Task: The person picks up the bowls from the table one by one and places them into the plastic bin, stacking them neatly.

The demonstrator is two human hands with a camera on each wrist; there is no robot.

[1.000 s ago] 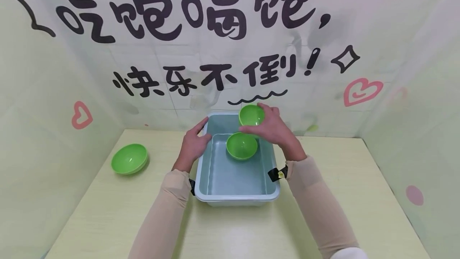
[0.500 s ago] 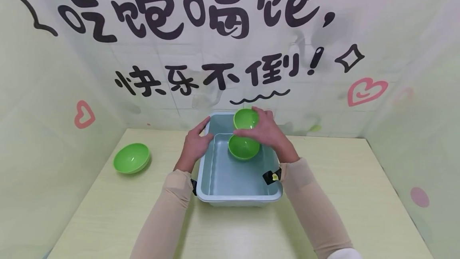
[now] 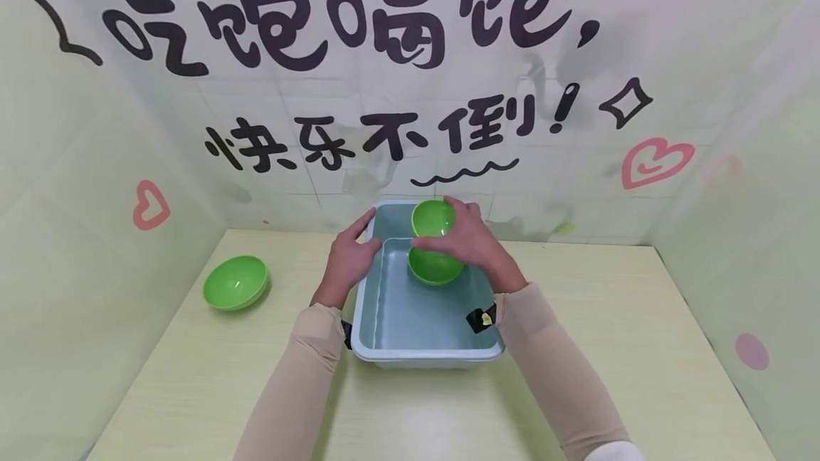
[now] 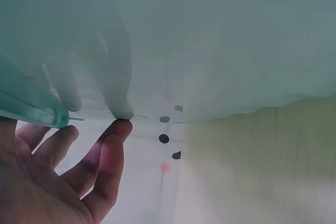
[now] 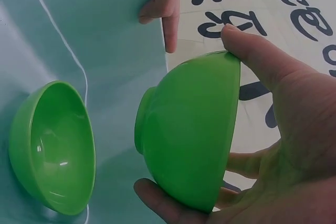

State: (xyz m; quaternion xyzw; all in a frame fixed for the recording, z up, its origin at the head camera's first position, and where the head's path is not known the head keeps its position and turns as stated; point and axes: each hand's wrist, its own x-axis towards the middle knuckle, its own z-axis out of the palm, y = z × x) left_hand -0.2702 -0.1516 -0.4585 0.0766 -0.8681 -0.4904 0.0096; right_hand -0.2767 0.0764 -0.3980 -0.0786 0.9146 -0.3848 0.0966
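A light blue bin [image 3: 416, 319] stands on the table. My left hand [image 3: 347, 262] is at its left rim, thumb over the edge; in the left wrist view the fingertips of that hand [image 4: 79, 171] touch the bin's outer wall [image 4: 236, 40]. My right hand [image 3: 470, 239] grips a green bowl [image 3: 432, 218] by its rim above the back of the bin. The right wrist view shows this bowl [image 5: 189, 129] between the thumb and fingers of the right hand [image 5: 299, 145]. Inside the bin a second green bowl [image 3: 435, 268] lies below it, partly covered by the hand.
A third green bowl [image 3: 235, 282] sits on the table [image 3: 192, 375] left of the bin. Behind the table rises a pale printed backdrop [image 3: 359, 91] with black lettering, and similar sheets stand at both sides.
My right hand and its bowl have moved left and slightly down, over the bowl inside the bin. The left hand stays at the rim.
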